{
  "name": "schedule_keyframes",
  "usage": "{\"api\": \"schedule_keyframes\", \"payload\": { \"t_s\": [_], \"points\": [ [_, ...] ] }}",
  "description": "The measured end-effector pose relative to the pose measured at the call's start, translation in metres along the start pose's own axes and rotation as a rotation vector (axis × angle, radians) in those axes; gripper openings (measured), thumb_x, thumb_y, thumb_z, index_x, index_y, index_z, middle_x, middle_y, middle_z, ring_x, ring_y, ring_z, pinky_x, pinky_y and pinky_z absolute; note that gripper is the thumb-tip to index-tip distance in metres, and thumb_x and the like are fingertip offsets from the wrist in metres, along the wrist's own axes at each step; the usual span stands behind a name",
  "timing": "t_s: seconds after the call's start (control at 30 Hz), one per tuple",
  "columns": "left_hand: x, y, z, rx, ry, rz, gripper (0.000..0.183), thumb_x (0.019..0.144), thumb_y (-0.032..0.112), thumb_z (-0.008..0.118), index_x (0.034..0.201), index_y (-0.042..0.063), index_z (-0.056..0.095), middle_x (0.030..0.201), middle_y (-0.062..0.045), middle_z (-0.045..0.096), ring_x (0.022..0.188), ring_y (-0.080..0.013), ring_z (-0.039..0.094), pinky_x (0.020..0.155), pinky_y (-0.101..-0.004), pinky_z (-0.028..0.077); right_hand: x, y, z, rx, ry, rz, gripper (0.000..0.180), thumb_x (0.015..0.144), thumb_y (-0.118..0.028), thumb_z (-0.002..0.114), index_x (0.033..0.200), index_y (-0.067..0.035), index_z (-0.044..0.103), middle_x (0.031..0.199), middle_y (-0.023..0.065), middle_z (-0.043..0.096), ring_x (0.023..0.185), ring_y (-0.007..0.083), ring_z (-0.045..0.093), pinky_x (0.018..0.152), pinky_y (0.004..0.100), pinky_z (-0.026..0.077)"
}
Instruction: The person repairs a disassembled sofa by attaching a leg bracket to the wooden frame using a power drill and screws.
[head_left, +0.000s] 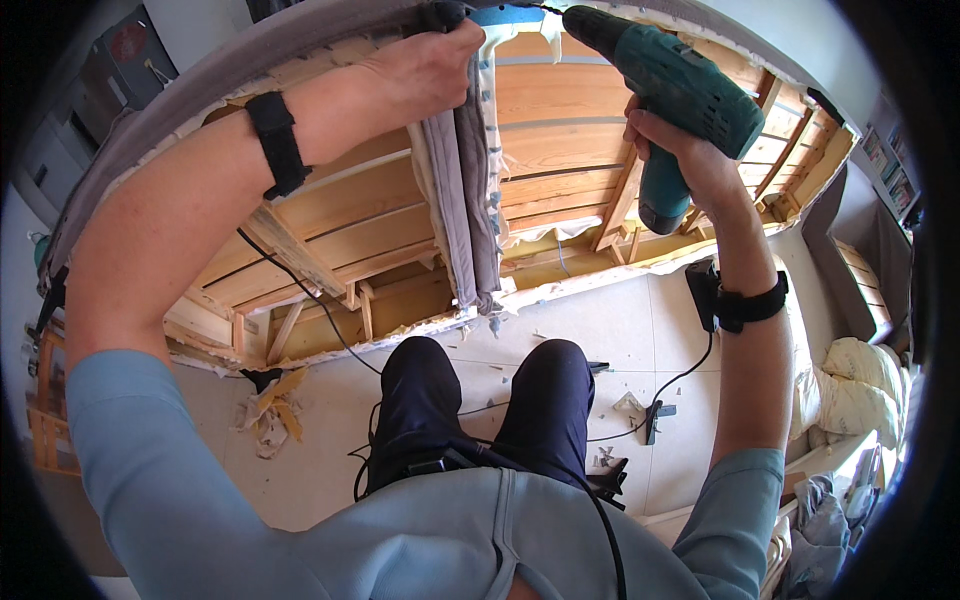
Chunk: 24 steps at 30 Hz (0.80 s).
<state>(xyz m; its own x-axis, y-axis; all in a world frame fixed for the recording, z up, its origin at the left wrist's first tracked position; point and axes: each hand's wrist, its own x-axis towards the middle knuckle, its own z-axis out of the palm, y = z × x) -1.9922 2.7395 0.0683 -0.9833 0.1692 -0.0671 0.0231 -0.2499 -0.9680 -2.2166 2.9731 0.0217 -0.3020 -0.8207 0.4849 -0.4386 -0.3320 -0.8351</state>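
At the top centre, my left hand (442, 71) has its fingers closed around a small black part (447, 15), maybe a furniture foot or bracket, on the edge of an overturned upholstered frame (469, 210). My right hand (675, 146) grips a teal cordless drill (675, 82) by its handle. The drill points left, and its dark bit (551, 9) lies near a blue patch (510, 13) on the frame's edge, a short way from my left hand. Whether the bit touches anything cannot be told. Grey fabric and staples line the frame's edges around its wooden slats (562, 97).
Screws and brackets (652, 420) lie scattered on the tiled floor by my right knee. Torn fabric and foam (274, 412) lie at the left. Black cables run past my legs and to the strap on my right wrist. Cream cushions (862, 390) are piled at the right.
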Motion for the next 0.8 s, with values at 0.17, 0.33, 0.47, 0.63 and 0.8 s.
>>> {"api": "schedule_keyframes", "payload": {
  "t_s": [0.17,0.33,0.47,0.63,0.8],
  "points": [
    [0.001,-0.001,-0.001,-0.038,0.033,-0.042,0.023,0.08,0.019,0.06,0.087,0.01,0.08,0.088,-0.004,0.068,0.1,-0.0244,0.053,0.104,-0.0382,0.034,-0.001,0.001,0.001,0.022,0.004,0.019,0.006,0.09,-0.014,0.071,0.092,-0.009,0.068,0.079,0.0053,0.067,0.068,0.0134,0.063,0.07,0.0317,0.051],
    [0.001,0.0,-0.001,-0.046,0.009,-0.02,0.023,0.08,0.02,0.06,0.086,0.01,0.08,0.085,-0.004,0.068,0.098,-0.0243,0.053,0.103,-0.0379,0.034,-0.001,0.001,0.003,0.049,0.002,0.043,0.008,0.09,-0.015,0.071,0.093,-0.008,0.068,0.08,0.0057,0.068,0.069,0.0133,0.063,0.071,0.0317,0.051],
    [0.0,-0.006,0.0,0.089,0.167,-0.065,0.015,0.078,0.024,0.064,0.073,0.026,0.078,0.072,0.011,0.068,0.087,-0.0139,0.055,0.093,-0.0309,0.03,-0.004,-0.003,0.008,0.092,0.027,0.033,0.009,0.089,-0.015,0.071,0.093,-0.007,0.068,0.081,0.0062,0.068,0.07,0.0138,0.063,0.072,0.0313,0.051],
    [0.001,-0.001,-0.002,0.023,0.034,-0.027,0.023,0.08,0.02,0.06,0.086,0.011,0.08,0.083,-0.003,0.068,0.095,-0.0229,0.054,0.101,-0.0384,0.035,-0.004,0.0,0.015,0.183,0.047,0.052,0.009,0.088,-0.013,0.07,0.093,-0.006,0.067,0.081,0.0065,0.068,0.07,0.0145,0.063,0.072,0.031,0.051],
    [0.0,0.0,-0.002,0.072,-0.001,-0.018,0.023,0.08,0.02,0.06,0.086,0.01,0.08,0.085,-0.004,0.068,0.096,-0.0235,0.054,0.101,-0.0375,0.035,-0.006,0.0,0.02,0.166,0.1,0.056,0.01,0.089,-0.013,0.071,0.094,-0.005,0.068,0.081,0.0067,0.068,0.07,0.0141,0.062,0.072,0.0307,0.051]
  ]
}}
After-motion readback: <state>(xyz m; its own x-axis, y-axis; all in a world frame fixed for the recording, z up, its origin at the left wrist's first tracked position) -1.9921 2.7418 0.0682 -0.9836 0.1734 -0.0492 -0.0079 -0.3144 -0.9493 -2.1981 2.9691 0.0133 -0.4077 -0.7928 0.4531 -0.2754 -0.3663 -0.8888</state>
